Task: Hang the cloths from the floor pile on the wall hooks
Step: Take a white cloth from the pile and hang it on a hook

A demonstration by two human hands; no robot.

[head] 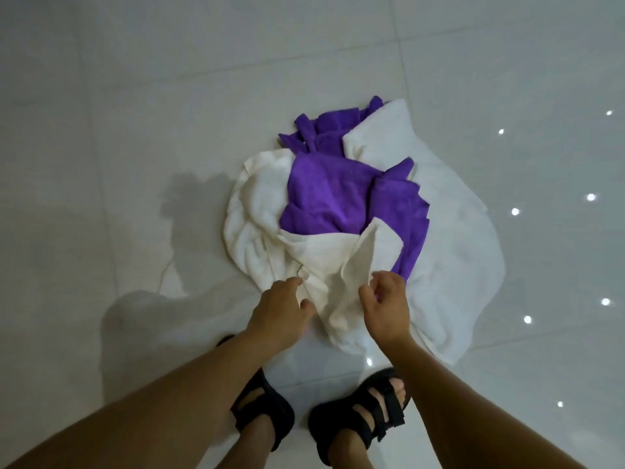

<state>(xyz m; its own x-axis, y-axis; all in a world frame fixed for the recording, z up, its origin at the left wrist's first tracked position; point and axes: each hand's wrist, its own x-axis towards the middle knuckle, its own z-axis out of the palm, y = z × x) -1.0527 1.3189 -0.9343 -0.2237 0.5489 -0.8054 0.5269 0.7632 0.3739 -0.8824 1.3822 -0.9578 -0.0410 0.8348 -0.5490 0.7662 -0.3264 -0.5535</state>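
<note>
A pile of cloths lies on the tiled floor in front of me. It holds a purple cloth (324, 194) in the middle, a large white towel (456, 248) on the right and an off-white towel (250, 204) on the left. A cream cloth (331, 265) at the near edge is bunched up between my hands. My left hand (284, 306) pinches its left side between fingers and thumb. My right hand (385, 306) grips its right side with curled fingers. No wall hooks are in view.
My feet in black sandals (260, 411) (365, 407) stand just behind the pile. The glossy grey tile floor (135, 130) spreads all around, with ceiling-light reflections on the right.
</note>
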